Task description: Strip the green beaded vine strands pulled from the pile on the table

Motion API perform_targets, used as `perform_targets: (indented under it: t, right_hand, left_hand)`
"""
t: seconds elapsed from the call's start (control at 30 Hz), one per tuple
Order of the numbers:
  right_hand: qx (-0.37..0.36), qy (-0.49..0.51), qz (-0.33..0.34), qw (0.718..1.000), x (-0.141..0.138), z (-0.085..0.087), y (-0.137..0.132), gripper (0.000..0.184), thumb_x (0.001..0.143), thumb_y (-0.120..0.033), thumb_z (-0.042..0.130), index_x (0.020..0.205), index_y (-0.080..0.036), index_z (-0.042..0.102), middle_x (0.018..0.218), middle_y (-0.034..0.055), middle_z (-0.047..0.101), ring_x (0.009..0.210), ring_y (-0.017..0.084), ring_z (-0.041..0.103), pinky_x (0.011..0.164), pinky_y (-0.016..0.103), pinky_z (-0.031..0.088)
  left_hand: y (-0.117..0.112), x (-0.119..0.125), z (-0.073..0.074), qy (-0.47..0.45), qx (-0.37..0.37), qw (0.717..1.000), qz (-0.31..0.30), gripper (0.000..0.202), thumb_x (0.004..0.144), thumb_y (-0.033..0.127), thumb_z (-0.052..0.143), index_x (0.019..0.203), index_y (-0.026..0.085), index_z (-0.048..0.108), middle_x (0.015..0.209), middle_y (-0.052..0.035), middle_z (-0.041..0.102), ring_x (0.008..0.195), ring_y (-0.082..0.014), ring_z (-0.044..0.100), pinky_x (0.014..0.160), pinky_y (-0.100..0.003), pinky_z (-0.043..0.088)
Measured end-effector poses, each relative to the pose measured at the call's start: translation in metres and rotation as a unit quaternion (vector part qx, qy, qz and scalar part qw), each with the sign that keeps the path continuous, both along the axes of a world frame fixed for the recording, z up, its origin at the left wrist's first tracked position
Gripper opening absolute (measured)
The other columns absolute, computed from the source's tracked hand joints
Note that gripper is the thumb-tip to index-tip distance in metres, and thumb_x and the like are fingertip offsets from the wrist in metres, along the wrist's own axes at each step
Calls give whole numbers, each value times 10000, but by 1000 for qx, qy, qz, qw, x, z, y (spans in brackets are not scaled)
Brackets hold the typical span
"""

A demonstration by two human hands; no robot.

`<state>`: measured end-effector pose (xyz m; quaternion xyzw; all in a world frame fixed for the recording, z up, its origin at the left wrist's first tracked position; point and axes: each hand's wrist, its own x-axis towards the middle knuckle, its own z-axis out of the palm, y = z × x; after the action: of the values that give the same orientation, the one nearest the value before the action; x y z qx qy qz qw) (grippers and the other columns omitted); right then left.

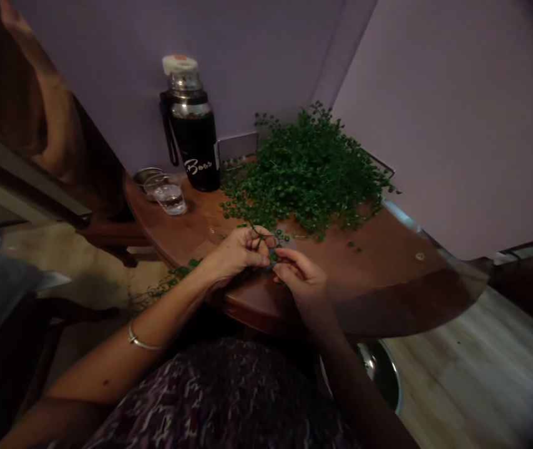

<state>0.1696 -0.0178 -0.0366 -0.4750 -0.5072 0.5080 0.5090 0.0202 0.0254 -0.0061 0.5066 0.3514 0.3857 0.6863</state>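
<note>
Nearest the viewer, a lap in a purple patterned garment [220, 393] was seen at the bottom edge. A thin silver bracelet [141, 342] was worn on the left forearm. Low on the right, beneath the right forearm, a steel bowl [383, 374] was set on the pale wooden floor [472, 362], partly hidden by the arm.

Just beyond the lap, both hands were brought together over the near edge of a round, dark wooden counter [388, 274]. The left hand [236, 252] was closed, its fingertips pinched on a small green sprig [273, 240] of tiny round leaves. The right hand [301, 277] was closed too, thumb and fingers pinched on the lower end of the same sprig, so that the sprig was held between the two hands just above the wood. Some trailing stems [173, 277] were hung over the counter's edge, left of the left wrist.

Farther back, a large heap of the same greenery [308, 171] was piled across the counter's far side, near the hands but apart from them. To its left, a glass of water [168, 194] was stood beside a small metal dish [146, 176], and a tall black flask [191, 131] with a white cap was placed upright behind them. Pale lilac walls [435, 93] were met in a corner behind.
</note>
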Motion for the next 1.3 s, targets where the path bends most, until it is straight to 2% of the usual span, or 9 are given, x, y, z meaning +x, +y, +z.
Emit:
perform_targets:
  t: [0.2, 0.37, 0.47, 0.6, 0.73, 0.87, 1.0, 1.2, 1.3]
  right_hand:
    - [38, -93, -35, 994, 4, 12, -1, 242, 761, -298, 554, 954, -167, 616, 895, 53, 646, 807, 158, 590, 721, 275, 466]
    - [74, -226, 36, 971, 5, 21, 1, 278, 753, -285, 584, 1012, -192, 622, 667, -21, 562, 572, 98, 488, 547, 212, 395]
    - [45, -212, 70, 974, 4, 23, 4, 253, 763, -264, 566, 999, -191, 620, 569, -47, 483, 489, 78, 409, 460, 198, 326]
    - [54, -134, 45, 988, 2, 21, 5, 115, 732, -221, 588, 830, -178, 631, 682, -19, 589, 602, 98, 514, 533, 201, 394]
    - [82, -115, 25, 990, -2, 16, 5, 98, 742, -196, 580, 830, -189, 622, 795, 1, 651, 717, 134, 588, 627, 236, 452]
    - [216, -251, 47, 942, 1, 17, 8, 149, 797, -148, 519, 862, -203, 641, 926, 23, 673, 871, 163, 590, 813, 303, 418]
    - [291, -362, 51, 884, 5, 23, 9, 186, 829, -138, 477, 832, -191, 656, 850, 28, 681, 793, 160, 570, 801, 319, 391]
    - [93, -156, -17, 983, -1, 23, 4, 57, 725, -193, 600, 705, -183, 652, 676, -8, 635, 646, 125, 558, 587, 237, 419]
    - [-11, -17, -52, 998, 7, 16, 9, 28, 665, -199, 629, 675, -173, 629, 586, -23, 600, 539, 105, 531, 507, 220, 399]
  left_hand:
    - [-2, -3, 0, 9, 4, 1000, 11, 234, 579, 56, 619, 784, 120, 526, 498, 65, 482, 440, -55, 417, 439, -184, 318]
    - [-4, -2, -1, -10, 17, 1000, -10, 237, 595, 58, 611, 804, 126, 521, 518, 76, 448, 459, -36, 386, 469, -174, 296]
    - [-6, -1, -1, -18, 19, 1000, -7, 273, 606, 91, 615, 845, 138, 492, 542, 73, 459, 490, -47, 409, 490, -177, 317]
    - [-7, -4, -4, -16, 19, 999, -28, 349, 596, 105, 628, 894, 158, 456, 603, 56, 510, 556, -71, 464, 537, -193, 356]
    - [-6, -7, -9, 42, 20, 998, -49, 160, 606, 131, 622, 698, 134, 492, 576, 50, 474, 514, -50, 409, 507, -183, 312]
    - [-6, -7, -12, 137, 32, 989, -51, 154, 629, 183, 599, 548, 124, 483, 493, 45, 434, 461, -51, 360, 458, -191, 257]
    - [-12, -3, -8, 188, 63, 980, -19, 136, 655, 219, 566, 569, 121, 525, 462, 58, 392, 427, -48, 298, 429, -191, 216]
    - [-16, 2, 0, 178, 101, 978, -33, 163, 675, 250, 553, 601, 111, 592, 482, 49, 389, 458, -58, 302, 442, -185, 232]
    - [-20, -1, 1, 187, 94, 976, -55, 138, 673, 222, 553, 592, 119, 597, 479, 45, 405, 462, -65, 329, 445, -186, 237]
